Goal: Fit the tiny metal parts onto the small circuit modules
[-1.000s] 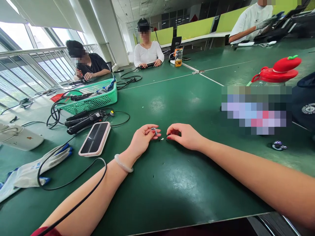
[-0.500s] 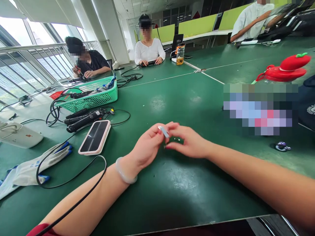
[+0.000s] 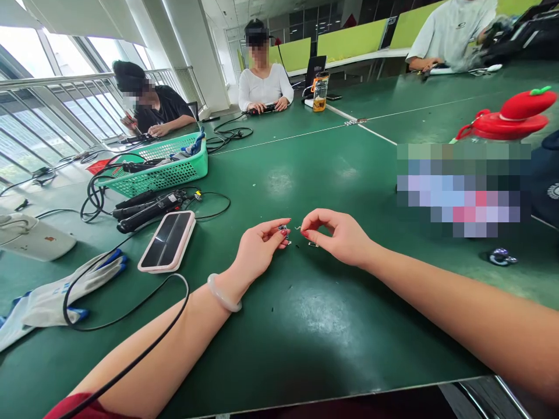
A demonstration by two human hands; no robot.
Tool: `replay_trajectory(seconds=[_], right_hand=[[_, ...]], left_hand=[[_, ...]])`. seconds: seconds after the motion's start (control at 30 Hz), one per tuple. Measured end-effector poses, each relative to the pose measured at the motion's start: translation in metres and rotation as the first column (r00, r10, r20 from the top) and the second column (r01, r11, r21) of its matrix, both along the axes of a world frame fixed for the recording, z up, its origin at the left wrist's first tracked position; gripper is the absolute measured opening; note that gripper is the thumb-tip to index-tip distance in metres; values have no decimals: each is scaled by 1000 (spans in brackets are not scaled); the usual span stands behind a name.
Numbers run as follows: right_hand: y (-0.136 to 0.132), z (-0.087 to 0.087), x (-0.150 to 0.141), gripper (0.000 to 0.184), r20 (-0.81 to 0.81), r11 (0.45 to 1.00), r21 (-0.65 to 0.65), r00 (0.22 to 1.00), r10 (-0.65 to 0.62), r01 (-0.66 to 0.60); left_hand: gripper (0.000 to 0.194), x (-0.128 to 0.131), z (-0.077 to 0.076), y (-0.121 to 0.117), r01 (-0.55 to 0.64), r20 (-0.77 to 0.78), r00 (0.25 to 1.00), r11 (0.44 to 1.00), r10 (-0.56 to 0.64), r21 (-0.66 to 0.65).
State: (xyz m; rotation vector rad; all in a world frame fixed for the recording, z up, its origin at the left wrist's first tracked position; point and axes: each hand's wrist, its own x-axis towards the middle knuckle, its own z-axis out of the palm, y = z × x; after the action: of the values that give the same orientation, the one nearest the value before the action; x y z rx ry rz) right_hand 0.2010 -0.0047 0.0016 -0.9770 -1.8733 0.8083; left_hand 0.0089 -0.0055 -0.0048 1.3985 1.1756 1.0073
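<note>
Green bench (image 3: 332, 361) up front, left hand (image 3: 258, 247) and right hand (image 3: 343, 234) over it a little apart, each closed in a fingertip pinch: left grips a small grey-blue part (image 3: 283, 230), looks partway done at best, since nothing joins it to what the right holds. Just under the right hand's fingers, a flat metal clip (image 3: 313, 244) lies loose on the bench, seemingly still to be dealt with; right pinches a thin pale wire (image 3: 298, 228), and a tiny dark bit (image 3: 297, 246) sits unheld between the hands.
</note>
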Motion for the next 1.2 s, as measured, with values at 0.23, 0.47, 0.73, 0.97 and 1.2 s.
replay_trajectory(seconds=[0.23,0.47,0.73,0.97,1.2], right_hand=[[-1,-1,-3,10,155,999,44,988,6,-13],[-1,-7,-2,7,272,990,138,962,-17,-21],[-4,-6,-4,8,330,987,153,944,-9,-44],[-5,-6,-5,9,318,989,143,948,-10,-38],[-6,-4,-5,10,331,990,139,944,-17,-31]], left_hand=[[40,-1,-3,-2,92,-130,988,992,-80,86],[43,0,2,-8,196,-354,929,953,-106,231],[33,-1,9,-10,295,-552,832,882,-49,367],[32,-1,9,-12,288,-577,817,881,-22,374],[32,1,7,-14,235,-512,858,917,-40,322]])
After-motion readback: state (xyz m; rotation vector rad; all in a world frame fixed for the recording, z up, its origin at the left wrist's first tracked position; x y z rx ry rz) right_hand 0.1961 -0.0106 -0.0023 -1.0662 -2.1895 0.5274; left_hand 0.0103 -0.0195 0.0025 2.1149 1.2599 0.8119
